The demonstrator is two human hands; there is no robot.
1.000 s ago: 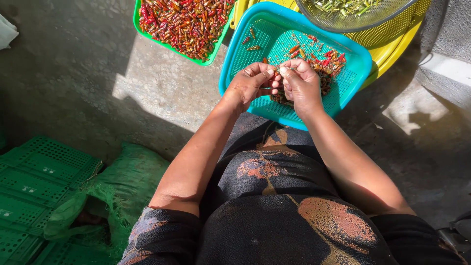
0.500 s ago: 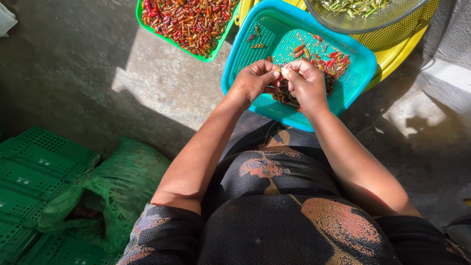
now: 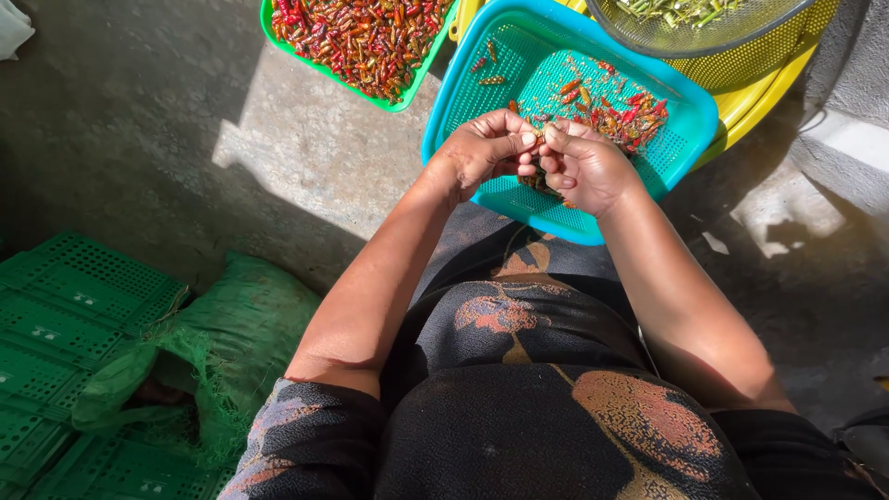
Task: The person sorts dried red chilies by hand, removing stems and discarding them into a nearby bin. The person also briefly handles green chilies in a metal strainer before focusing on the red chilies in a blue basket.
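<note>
Your left hand [image 3: 482, 148] and right hand [image 3: 582, 165] pinching small red-orange chillies [image 3: 542, 178], fingertips together, over the turquoise basket [image 3: 500, 93].

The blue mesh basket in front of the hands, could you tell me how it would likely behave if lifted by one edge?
The blue mesh basket looks like thin perforated plastic, so probably light and slightly flexible. Its chilies lie loose, so tilting would likely slide them toward the low side.

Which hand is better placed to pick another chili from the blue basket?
Probably the right hand: it hovers nearest the chili pile in the blue basket. The left hand sits nearer its edge.
</note>
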